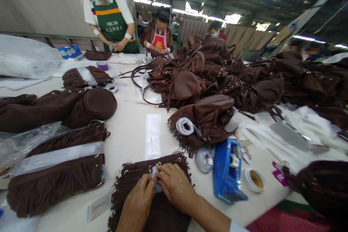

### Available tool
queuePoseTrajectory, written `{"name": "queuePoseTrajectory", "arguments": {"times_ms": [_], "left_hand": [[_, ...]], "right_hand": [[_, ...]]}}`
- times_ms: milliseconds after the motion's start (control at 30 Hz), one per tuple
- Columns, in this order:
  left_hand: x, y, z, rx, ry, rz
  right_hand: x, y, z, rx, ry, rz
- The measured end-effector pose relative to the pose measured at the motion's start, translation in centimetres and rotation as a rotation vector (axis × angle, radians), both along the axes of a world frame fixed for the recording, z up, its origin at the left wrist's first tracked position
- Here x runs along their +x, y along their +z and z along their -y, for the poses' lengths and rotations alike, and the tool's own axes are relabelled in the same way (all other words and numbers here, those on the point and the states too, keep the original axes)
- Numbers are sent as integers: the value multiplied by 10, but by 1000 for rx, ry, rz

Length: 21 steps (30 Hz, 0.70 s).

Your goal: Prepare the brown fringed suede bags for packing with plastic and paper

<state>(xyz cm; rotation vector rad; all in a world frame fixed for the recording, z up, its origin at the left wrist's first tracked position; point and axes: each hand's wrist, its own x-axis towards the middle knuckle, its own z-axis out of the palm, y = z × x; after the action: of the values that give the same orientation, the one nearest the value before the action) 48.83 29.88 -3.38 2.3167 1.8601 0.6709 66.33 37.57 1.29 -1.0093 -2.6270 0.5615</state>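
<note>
A dark brown fringed bag (163, 210) lies flat on the pale table in front of me. Both my hands rest on its upper part, close together. My left hand (140, 197) has its fingers pinched on a small piece of whitish wrapping (156, 178). From the other side, the bent fingers of my right hand (175, 185) press on the same wrapping. Just beyond the bag lies a flat strip of clear white plastic (153, 136). Gold eyelets show along the bag's top edge.
To the right stand a blue tape dispenser (227, 172), a tape roll (255, 180) and coiled white strips (204, 160). Brown bags (190, 83) are heaped beyond. A wrapped fringed bag (59, 166) lies left. Several people stand or sit across the table (127, 116).
</note>
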Motion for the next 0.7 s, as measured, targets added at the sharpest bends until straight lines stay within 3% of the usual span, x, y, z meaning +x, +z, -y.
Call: {"name": "queuePoseTrajectory", "arguments": {"times_ms": [200, 700], "left_hand": [[1, 9, 3, 44, 55, 3], [0, 17, 5, -3, -7, -69]], "right_hand": [[2, 2, -4, -29, 9, -49], [3, 7, 4, 57, 76, 69]]}}
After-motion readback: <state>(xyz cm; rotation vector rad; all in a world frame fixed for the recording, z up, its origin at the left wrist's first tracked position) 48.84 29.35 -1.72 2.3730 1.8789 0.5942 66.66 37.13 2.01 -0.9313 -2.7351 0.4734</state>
